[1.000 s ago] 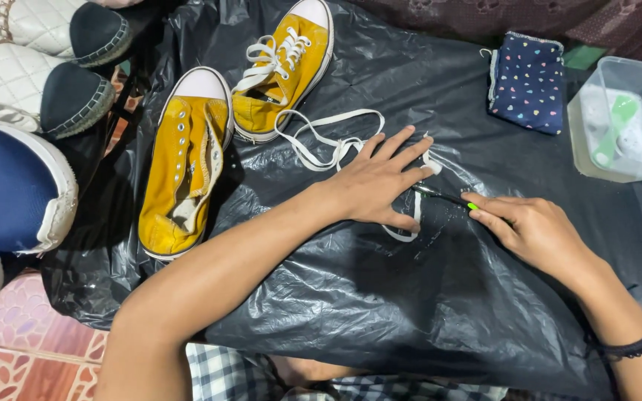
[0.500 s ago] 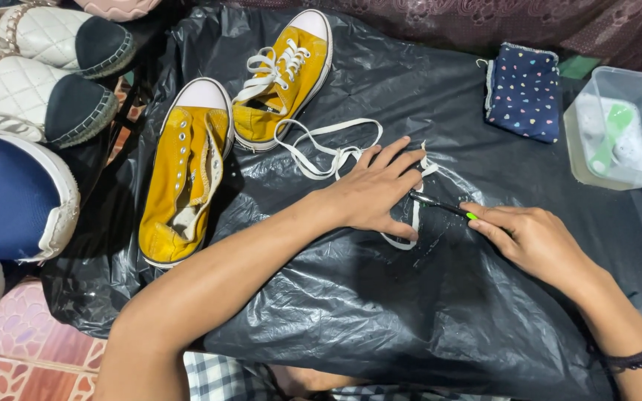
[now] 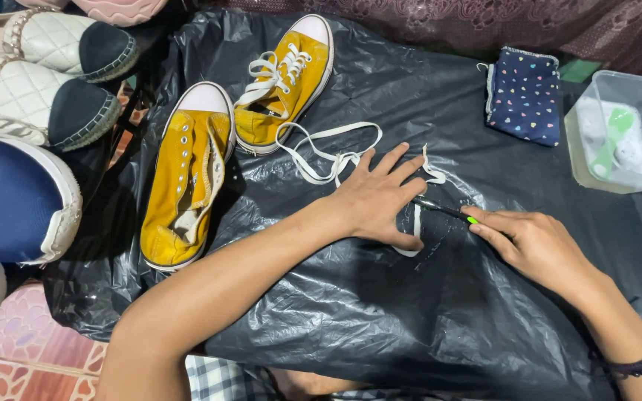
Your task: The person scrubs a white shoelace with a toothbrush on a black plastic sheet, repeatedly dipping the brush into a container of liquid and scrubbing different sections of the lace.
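My left hand (image 3: 377, 199) lies flat with fingers spread, pressing a white shoelace (image 3: 328, 157) down on a black plastic sheet (image 3: 410, 327). My right hand (image 3: 533, 241) grips a thin dark tool with a green handle (image 3: 447, 212), its tip against the lace just under my left fingers. The lace loops away toward two yellow canvas sneakers. One yellow sneaker (image 3: 183, 182) lies without its lace, tongue folded open. The other yellow sneaker (image 3: 285, 78) behind it is still laced in white.
Quilted white shoes with black toes (image 3: 53, 82) and a navy shoe (image 3: 13, 200) crowd the left edge. A dark blue pouch with small hearts (image 3: 525, 96) and a clear plastic tub (image 3: 622, 134) holding a green item sit at the right. Tiled floor (image 3: 16, 364) shows at the bottom left.
Both hands stay almost in place on the lace. The right hand with the tool has shifted very slightly; the view has drifted a little.
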